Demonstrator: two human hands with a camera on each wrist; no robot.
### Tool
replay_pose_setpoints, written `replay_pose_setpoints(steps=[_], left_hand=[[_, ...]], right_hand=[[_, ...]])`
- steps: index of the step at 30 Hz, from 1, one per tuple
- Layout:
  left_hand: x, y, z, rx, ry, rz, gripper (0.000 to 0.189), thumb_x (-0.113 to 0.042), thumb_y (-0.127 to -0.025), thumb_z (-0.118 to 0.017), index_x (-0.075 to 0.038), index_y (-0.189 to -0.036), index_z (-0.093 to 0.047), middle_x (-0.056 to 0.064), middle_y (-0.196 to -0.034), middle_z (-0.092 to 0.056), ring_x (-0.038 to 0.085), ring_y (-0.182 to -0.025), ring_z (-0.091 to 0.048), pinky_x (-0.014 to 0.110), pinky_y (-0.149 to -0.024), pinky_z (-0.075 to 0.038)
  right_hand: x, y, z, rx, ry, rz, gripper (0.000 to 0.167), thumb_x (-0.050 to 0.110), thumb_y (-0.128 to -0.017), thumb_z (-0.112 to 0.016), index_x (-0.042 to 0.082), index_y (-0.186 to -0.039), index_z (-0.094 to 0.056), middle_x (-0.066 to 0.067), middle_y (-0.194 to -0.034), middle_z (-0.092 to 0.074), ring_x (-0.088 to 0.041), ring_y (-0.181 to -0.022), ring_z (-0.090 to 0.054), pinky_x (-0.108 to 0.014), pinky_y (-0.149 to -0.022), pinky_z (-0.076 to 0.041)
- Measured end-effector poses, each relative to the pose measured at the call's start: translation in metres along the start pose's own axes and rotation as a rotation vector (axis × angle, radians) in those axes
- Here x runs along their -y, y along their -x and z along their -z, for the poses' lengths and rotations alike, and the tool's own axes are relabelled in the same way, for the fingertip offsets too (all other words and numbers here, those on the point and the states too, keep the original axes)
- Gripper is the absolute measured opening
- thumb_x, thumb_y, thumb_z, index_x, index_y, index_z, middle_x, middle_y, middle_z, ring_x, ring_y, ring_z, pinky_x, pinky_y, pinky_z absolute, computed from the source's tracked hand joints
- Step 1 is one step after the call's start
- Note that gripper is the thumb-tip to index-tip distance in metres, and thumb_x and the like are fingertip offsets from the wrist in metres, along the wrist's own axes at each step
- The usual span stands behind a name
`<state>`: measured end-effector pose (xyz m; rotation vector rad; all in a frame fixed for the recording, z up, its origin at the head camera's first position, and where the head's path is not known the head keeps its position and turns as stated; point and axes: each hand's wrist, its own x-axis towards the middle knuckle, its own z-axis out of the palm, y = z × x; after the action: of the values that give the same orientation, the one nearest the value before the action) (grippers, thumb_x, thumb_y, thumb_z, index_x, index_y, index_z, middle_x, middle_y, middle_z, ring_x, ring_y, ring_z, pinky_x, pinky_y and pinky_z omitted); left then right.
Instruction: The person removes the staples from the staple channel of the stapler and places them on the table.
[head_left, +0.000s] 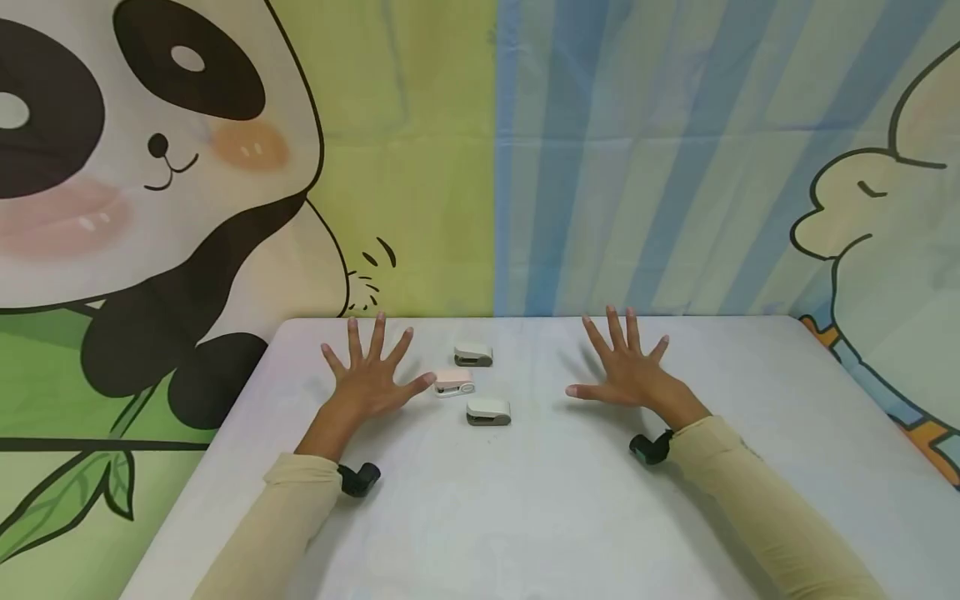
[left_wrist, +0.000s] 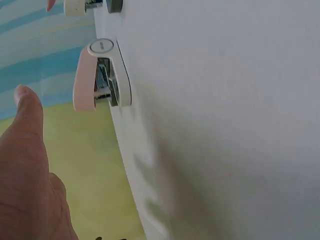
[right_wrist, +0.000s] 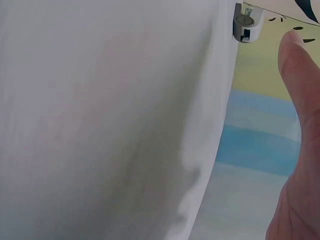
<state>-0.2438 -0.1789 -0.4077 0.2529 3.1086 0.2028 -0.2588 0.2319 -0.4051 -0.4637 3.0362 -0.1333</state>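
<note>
Three small staplers are grouped near the middle of the table. The pink and white stapler (head_left: 453,382) lies between a white and grey stapler (head_left: 473,355) behind it and another white and grey stapler (head_left: 488,412) in front. My left hand (head_left: 369,386) has its fingers spread, with the thumb tip close to the pink stapler; in the left wrist view the thumb (left_wrist: 27,120) and that stapler (left_wrist: 102,75) appear apart. On the right, my right hand (head_left: 628,372) also spreads its fingers and holds nothing. One stapler (right_wrist: 247,24) shows at the top of the right wrist view.
A white table (head_left: 525,508) stretches under both arms. Behind it hangs a printed backdrop (head_left: 420,167) with a panda and blue stripes. Small black cameras (head_left: 360,480) are strapped at both wrists.
</note>
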Motion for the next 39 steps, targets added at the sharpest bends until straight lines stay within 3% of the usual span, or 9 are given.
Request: replay_pose_setpoints(steps=[3,7,12,17,20,24,27,30,39], left_hand=[[-0.006,0.001,-0.001,-0.024,0.059,-0.026,0.095,-0.087,-0.082,-0.022,-0.029,-0.157,-0.009,0.008,-0.158,0.026,0.036,-0.131,0.041,0.071,-0.089,0.025],[-0.019,0.001,0.000,-0.073,0.308,-0.037,0.081,-0.074,-0.093,-0.027,-0.027,-0.157,-0.011,0.010,-0.160,0.016,0.035,-0.138,0.031,0.070,-0.096,0.020],[-0.040,0.006,0.002,-0.187,0.536,-0.065,0.059,-0.053,-0.099,-0.046,-0.018,-0.146,-0.046,0.018,-0.155,-0.020,0.040,-0.141,-0.010,0.065,-0.103,-0.006],[-0.056,0.014,0.001,-0.265,0.652,-0.107,0.031,-0.035,-0.094,-0.065,-0.011,-0.113,-0.071,0.013,-0.123,-0.047,0.031,-0.115,-0.042,0.051,-0.091,-0.032],[-0.061,0.018,-0.001,-0.228,0.749,-0.161,0.026,-0.031,-0.092,-0.069,-0.011,-0.109,-0.072,0.007,-0.114,-0.050,0.024,-0.103,-0.052,0.043,-0.083,-0.043],[-0.069,0.021,-0.006,-0.103,0.886,-0.246,0.028,-0.030,-0.091,-0.070,-0.012,-0.113,-0.068,0.000,-0.117,-0.056,0.018,-0.104,-0.059,0.039,-0.083,-0.049],[-0.076,0.021,-0.012,-0.043,0.918,-0.263,0.033,-0.028,-0.090,-0.072,-0.010,-0.117,-0.066,-0.002,-0.119,-0.060,0.018,-0.107,-0.059,0.040,-0.087,-0.048],[-0.080,0.020,-0.016,-0.012,0.918,-0.246,0.037,-0.028,-0.089,-0.073,-0.008,-0.119,-0.065,0.003,-0.119,-0.062,0.019,-0.104,-0.059,0.041,-0.084,-0.048],[-0.084,0.019,-0.017,0.029,0.971,-0.220,0.039,-0.027,-0.086,-0.077,-0.011,-0.120,-0.066,0.003,-0.121,-0.063,0.020,-0.105,-0.058,0.042,-0.084,-0.048]], right_hand=[[0.003,-0.003,-0.001,-0.036,-0.015,0.045,0.120,0.088,-0.072,-0.046,0.024,-0.155,0.011,-0.015,-0.156,0.028,-0.034,-0.134,0.037,-0.078,-0.089,0.015],[0.006,-0.006,-0.003,-0.118,-0.056,0.118,0.115,0.079,-0.078,-0.053,0.017,-0.157,0.004,-0.018,-0.159,0.017,-0.034,-0.139,0.031,-0.068,-0.095,0.023],[0.014,-0.009,-0.007,-0.190,-0.171,0.207,0.107,0.070,-0.083,-0.058,0.018,-0.157,0.000,-0.019,-0.160,0.006,-0.034,-0.143,0.022,-0.069,-0.099,0.017],[0.030,-0.009,-0.003,-0.169,-0.362,0.301,0.098,0.060,-0.087,-0.063,0.022,-0.157,-0.006,-0.011,-0.161,0.002,-0.032,-0.146,0.011,-0.068,-0.103,0.008],[0.040,-0.008,-0.001,-0.120,-0.482,0.347,0.089,0.051,-0.090,-0.065,0.019,-0.157,-0.015,-0.011,-0.161,-0.006,-0.032,-0.146,0.001,-0.066,-0.107,-0.002],[0.053,-0.008,-0.002,-0.100,-0.666,0.380,0.056,0.036,-0.097,-0.060,0.012,-0.146,-0.044,-0.010,-0.152,-0.036,-0.030,-0.141,-0.026,-0.059,-0.108,-0.021],[0.063,-0.010,-0.005,-0.088,-0.814,0.384,0.035,0.026,-0.102,-0.054,0.009,-0.131,-0.060,-0.008,-0.134,-0.057,-0.026,-0.129,-0.047,-0.054,-0.103,-0.033],[0.076,-0.010,-0.009,-0.025,-0.931,0.374,0.031,0.019,-0.103,-0.051,0.004,-0.127,-0.062,-0.008,-0.126,-0.063,-0.025,-0.120,-0.055,-0.052,-0.100,-0.039],[0.100,-0.014,-0.019,0.039,-0.962,0.467,0.028,0.013,-0.100,-0.057,0.001,-0.125,-0.062,-0.014,-0.123,-0.063,-0.028,-0.115,-0.057,-0.052,-0.099,-0.039]])
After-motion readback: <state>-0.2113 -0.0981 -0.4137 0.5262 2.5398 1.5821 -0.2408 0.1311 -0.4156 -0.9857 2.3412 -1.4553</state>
